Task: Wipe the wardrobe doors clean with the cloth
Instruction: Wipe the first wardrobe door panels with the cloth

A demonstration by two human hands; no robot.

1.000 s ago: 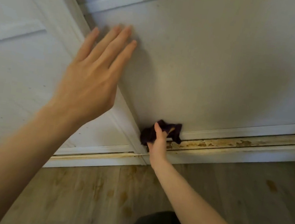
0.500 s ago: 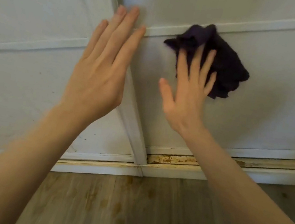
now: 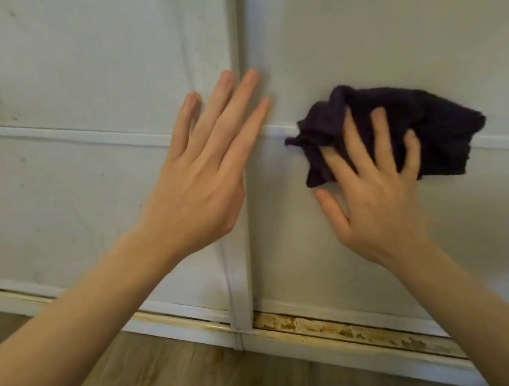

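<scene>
Two white wardrobe doors fill the view: the left door (image 3: pixel 50 196) and the right door (image 3: pixel 398 43), meeting at a vertical frame strip. A crumpled dark purple cloth (image 3: pixel 432 129) lies flat against the right door, over its horizontal trim strip. My right hand (image 3: pixel 374 190) presses the cloth to the door with spread fingers; the thumb rests on bare door below it. My left hand (image 3: pixel 204 166) lies flat and open against the door edge near the frame strip, fingers pointing up, holding nothing.
A worn sliding track (image 3: pixel 357 334) with rusty, flaking patches runs along the bottom of the doors. Below it lies a brown wooden floor (image 3: pixel 219 384) with stains. Small dark specks dot the left door.
My right hand rose with the cloth from the bottom track up to the trim strip, then shifted slightly right. The view tilted up; my left hand stayed flat on the door.
</scene>
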